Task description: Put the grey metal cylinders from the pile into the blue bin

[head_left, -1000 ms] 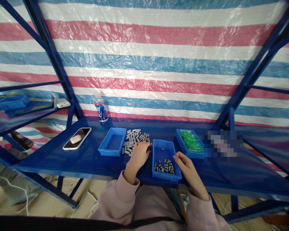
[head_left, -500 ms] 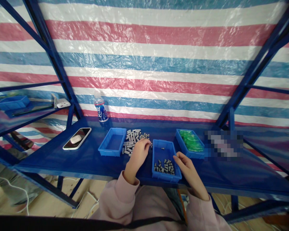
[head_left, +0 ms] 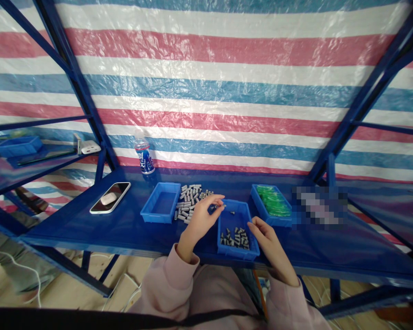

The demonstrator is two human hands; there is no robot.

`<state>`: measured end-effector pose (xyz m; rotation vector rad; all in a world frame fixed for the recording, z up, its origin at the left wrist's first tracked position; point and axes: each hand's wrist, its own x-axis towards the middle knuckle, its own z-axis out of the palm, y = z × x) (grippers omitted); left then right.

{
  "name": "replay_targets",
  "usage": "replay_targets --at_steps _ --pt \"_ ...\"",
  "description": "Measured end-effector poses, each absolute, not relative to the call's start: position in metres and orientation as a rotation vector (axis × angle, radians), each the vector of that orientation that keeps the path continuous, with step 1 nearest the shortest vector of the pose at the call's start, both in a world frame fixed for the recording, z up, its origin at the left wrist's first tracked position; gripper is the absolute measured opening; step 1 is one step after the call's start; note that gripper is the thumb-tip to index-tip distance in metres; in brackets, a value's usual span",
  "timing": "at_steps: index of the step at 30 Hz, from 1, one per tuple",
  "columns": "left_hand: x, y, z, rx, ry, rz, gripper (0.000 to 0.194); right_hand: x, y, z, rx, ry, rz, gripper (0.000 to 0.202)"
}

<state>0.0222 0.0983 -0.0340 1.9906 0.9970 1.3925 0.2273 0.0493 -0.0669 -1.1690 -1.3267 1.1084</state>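
My left hand [head_left: 202, 217] is at the upper left edge of the middle blue bin [head_left: 238, 220], thumb and fingers pinched on a small metal screw [head_left: 223, 206]. Several dark screws [head_left: 239, 239] lie in the near half of that bin, and a single screw [head_left: 232, 212] lies farther back. My right hand [head_left: 266, 236] grips the bin's right rim between thumb and fingers. Left of the bin, a pile of grey metal cylinders [head_left: 186, 206] lies on the blue table [head_left: 124, 233], with smaller metal pieces at its right end, partly behind my left hand.
An open blue bin [head_left: 160, 204] stands left of the pile. Another bin with green packets [head_left: 273, 200] stands to the right. A phone [head_left: 110, 197] with a white case on it, a bottle [head_left: 144, 156] and a blurred patch are also on the table.
My left hand has moved right, from beside the small metal pieces to over the middle bin's upper left edge. My right hand has stayed put.
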Motion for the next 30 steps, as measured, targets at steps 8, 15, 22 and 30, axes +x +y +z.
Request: replay_targets --at_steps 8,15,22,30 --pt "0.020 0.103 -0.042 2.149 1.100 1.303 0.037 0.226 0.049 -0.066 -1.166 -1.307 1.118 0.039" --pt "0.012 0.106 -0.052 2.390 1.475 0.888 0.034 0.226 0.048 -0.066 -1.163 -1.291 1.134 0.038" --pt "0.011 0.105 -0.059 2.408 1.515 0.723 0.044 0.225 0.047 -0.064 -1.144 -1.300 1.139 0.036" --pt "0.011 0.105 -0.052 2.419 1.612 0.682 0.040 0.226 0.047 -0.064 -1.141 -1.314 1.142 0.037"
